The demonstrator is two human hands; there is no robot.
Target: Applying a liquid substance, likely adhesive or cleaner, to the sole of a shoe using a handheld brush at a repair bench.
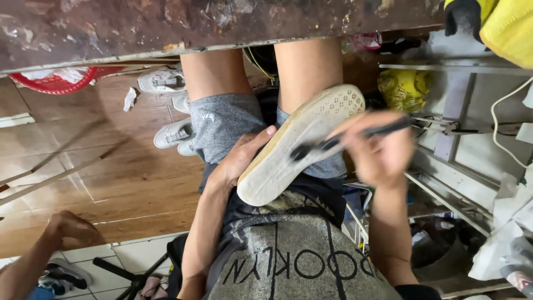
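Left hand point(239, 158) grips shoe point(300, 141) sole-up on lap. Right hand point(380, 147), blurred, clenches brush point(355, 136) against sole. Table edge point(222, 47) close above, shelving point(461, 139) tight on right.

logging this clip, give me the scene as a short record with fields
left hand: left hand cups the side of a white shoe, sole up, over the lap
right hand: right hand, blurred, in a grip on a dark brush, its head on the sole
floor: wooden floor with white sneakers and a red basket
other person: a hand at lower left
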